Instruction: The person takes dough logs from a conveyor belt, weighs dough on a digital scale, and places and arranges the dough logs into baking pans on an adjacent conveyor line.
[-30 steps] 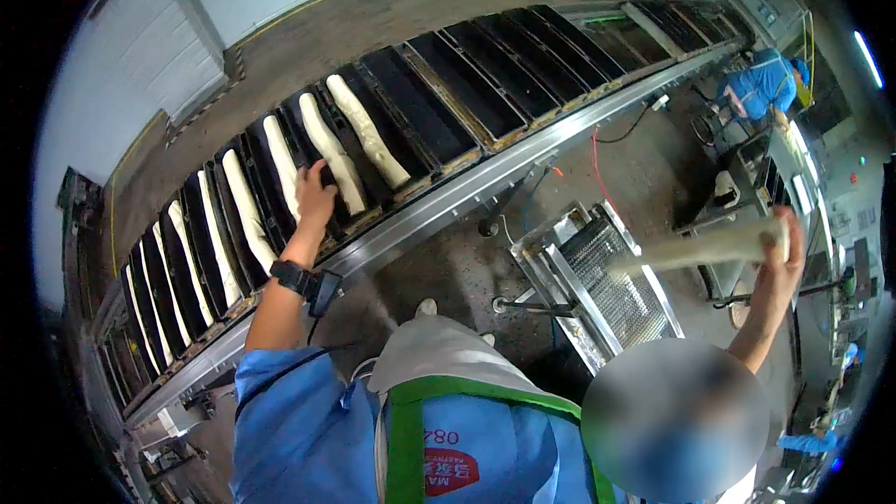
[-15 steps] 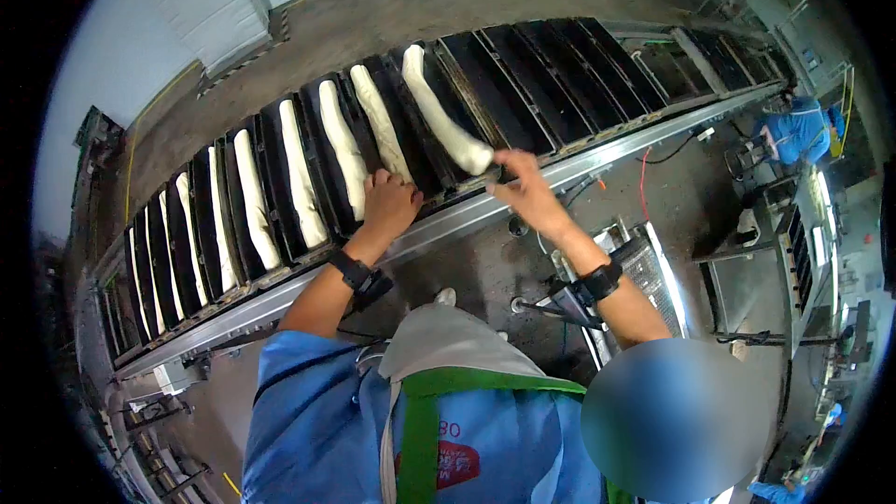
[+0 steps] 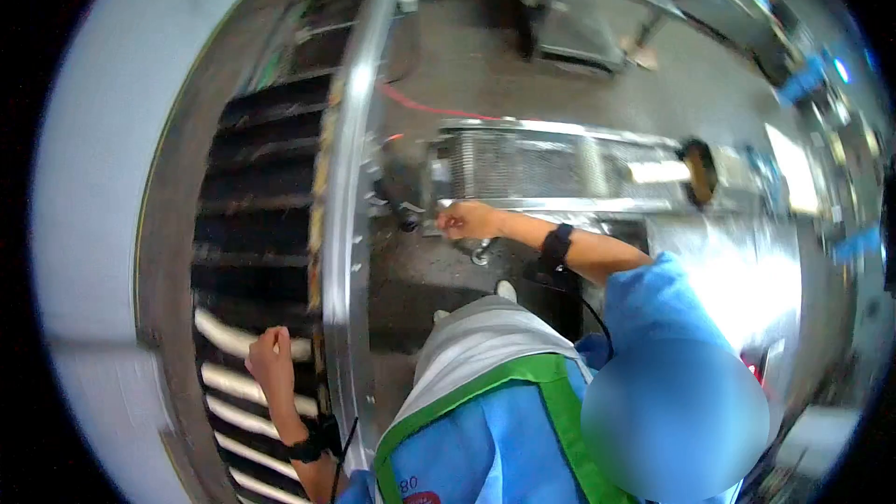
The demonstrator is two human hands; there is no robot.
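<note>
My left hand (image 3: 271, 355), its fingers curled together and nothing visible in them, hovers over or beside the end of a long white dough strip (image 3: 229, 333); I cannot tell whether they touch. Further dough strips (image 3: 243, 383) lie side by side in the black pan tray (image 3: 252, 278) on the left, slightly blurred. On the other side, my right hand (image 3: 467, 221) is loosely closed in the air near the end of a mesh conveyor (image 3: 532, 163), with no object showing in it. A black band is on each wrist.
A metal rail (image 3: 350, 224) runs along the trays. Another white dough piece (image 3: 658, 172) lies on the mesh conveyor beside a dark, brown-edged opening (image 3: 700, 172). A red hose (image 3: 420, 105) crosses the floor. A metal table (image 3: 579, 37) stands further off.
My view has swung to the right, bringing the mesh conveyor into the middle. My right hand has left the dough strip's end and moved toward the conveyor. My left hand has curled.
</note>
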